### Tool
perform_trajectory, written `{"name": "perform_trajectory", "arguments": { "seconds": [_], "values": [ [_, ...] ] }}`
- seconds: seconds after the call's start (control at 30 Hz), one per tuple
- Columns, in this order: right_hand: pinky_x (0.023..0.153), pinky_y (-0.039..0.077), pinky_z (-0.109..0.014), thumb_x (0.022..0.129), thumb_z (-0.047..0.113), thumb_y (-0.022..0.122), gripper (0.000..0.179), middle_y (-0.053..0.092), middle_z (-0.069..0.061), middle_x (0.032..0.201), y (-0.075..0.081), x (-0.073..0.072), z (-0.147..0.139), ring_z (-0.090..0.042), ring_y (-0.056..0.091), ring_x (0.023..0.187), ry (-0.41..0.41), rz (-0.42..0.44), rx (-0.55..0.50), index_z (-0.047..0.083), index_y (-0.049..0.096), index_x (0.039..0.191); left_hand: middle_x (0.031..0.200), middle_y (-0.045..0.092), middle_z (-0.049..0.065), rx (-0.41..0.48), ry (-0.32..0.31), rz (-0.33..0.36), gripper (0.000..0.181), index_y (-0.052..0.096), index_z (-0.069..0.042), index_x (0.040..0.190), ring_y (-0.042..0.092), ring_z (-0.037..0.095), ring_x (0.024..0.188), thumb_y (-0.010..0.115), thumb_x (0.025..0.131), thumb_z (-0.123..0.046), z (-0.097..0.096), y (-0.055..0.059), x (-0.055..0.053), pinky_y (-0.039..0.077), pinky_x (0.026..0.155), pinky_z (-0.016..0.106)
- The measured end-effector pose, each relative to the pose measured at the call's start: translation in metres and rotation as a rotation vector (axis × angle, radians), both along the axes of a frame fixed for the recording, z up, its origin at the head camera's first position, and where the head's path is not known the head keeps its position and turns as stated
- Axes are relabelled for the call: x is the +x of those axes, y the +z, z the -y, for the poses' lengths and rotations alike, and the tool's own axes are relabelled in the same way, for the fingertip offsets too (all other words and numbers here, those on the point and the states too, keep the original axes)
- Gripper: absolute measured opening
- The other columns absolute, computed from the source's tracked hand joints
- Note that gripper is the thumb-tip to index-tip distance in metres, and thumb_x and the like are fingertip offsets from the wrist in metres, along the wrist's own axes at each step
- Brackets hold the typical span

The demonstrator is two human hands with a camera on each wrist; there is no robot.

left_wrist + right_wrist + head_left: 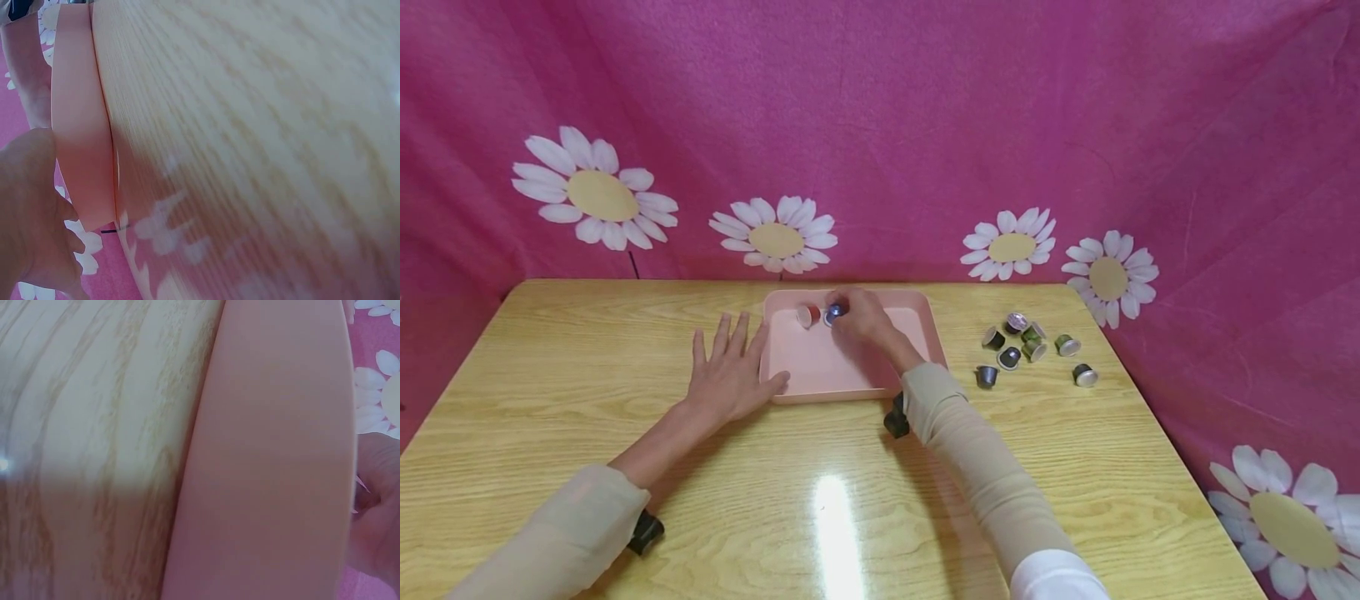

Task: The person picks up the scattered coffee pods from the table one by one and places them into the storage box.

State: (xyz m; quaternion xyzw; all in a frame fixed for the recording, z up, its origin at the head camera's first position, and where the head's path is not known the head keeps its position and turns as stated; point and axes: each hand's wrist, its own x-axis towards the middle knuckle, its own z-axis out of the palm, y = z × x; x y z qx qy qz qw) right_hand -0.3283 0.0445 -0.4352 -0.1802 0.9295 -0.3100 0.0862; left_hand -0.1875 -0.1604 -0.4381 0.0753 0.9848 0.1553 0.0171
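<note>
A pink tray (820,379) lies on the table. Inside it, toward the back left, sits a red coffee capsule (808,315) on its side, its pale lid facing forward. Just right of that one, my right hand (861,318) reaches over the tray and pinches a blue coffee capsule (834,313); the fingers hide part of it. My left hand (727,379) has its fingers spread at the tray's left side, the thumb at the front left corner. In the right wrist view the tray's wall (269,450) hides most of the right hand's work.
Several coffee capsules (1033,350), black, green and grey, lie loose on the wooden table (820,442) right of the tray. A pink cloth (880,125) with printed daisies hangs behind the table's back edge.
</note>
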Motion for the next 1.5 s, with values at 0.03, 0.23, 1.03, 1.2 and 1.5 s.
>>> {"name": "perform_trajectory", "arguments": {
  "seconds": [0.03, 0.23, 1.03, 1.2, 1.5],
  "values": [
    [0.088, 0.048, -0.028, 0.088, -0.003, 0.068, 0.028, 0.066, -0.006, 0.107, 0.0002, 0.0001, 0.0006, -0.020, 0.057, 0.097, 0.000, 0.001, 0.004, 0.007, 0.069, 0.114, 0.162, 0.010, 0.029, 0.000, 0.000, 0.001, 0.091, 0.022, -0.002, 0.158, -0.005, 0.047, 0.148, 0.057, 0.092, -0.054, 0.0001, -0.0003, 0.0002, -0.012, 0.110, 0.067],
    [0.085, 0.048, -0.028, 0.089, -0.001, 0.070, 0.024, 0.065, -0.005, 0.104, 0.0004, 0.0003, 0.0026, -0.019, 0.056, 0.095, 0.003, -0.002, 0.034, 0.008, 0.069, 0.111, 0.162, 0.009, 0.029, 0.003, 0.000, 0.007, 0.091, 0.021, -0.002, 0.158, -0.006, 0.046, 0.148, 0.057, 0.092, -0.054, 0.0006, -0.0008, 0.0011, -0.012, 0.110, 0.067],
    [0.085, 0.048, -0.028, 0.086, 0.003, 0.075, 0.023, 0.069, -0.006, 0.099, 0.0016, -0.0014, 0.0055, -0.017, 0.060, 0.092, 0.017, -0.046, 0.033, 0.006, 0.071, 0.108, 0.161, 0.013, 0.028, -0.010, 0.019, -0.013, 0.088, 0.024, -0.003, 0.158, -0.001, 0.045, 0.148, 0.056, 0.093, -0.054, -0.0004, 0.0012, 0.0001, -0.009, 0.110, 0.068],
    [0.085, 0.048, -0.027, 0.086, 0.002, 0.075, 0.023, 0.070, -0.008, 0.098, 0.0024, -0.0010, 0.0049, -0.018, 0.062, 0.092, 0.029, -0.046, 0.015, 0.004, 0.072, 0.108, 0.161, 0.013, 0.029, -0.017, 0.013, -0.022, 0.088, 0.024, -0.002, 0.157, 0.000, 0.046, 0.148, 0.055, 0.094, -0.054, 0.0001, 0.0027, 0.0014, -0.007, 0.110, 0.069],
    [0.079, 0.050, -0.026, 0.087, 0.006, 0.076, 0.022, 0.070, -0.007, 0.100, 0.0034, -0.0015, 0.0024, -0.018, 0.061, 0.092, 0.025, -0.025, -0.009, 0.006, 0.072, 0.109, 0.161, 0.013, 0.029, -0.023, 0.010, -0.019, 0.088, 0.025, -0.002, 0.157, 0.001, 0.047, 0.148, 0.055, 0.093, -0.054, -0.0007, 0.0036, 0.0021, -0.006, 0.110, 0.069]
  ]
}}
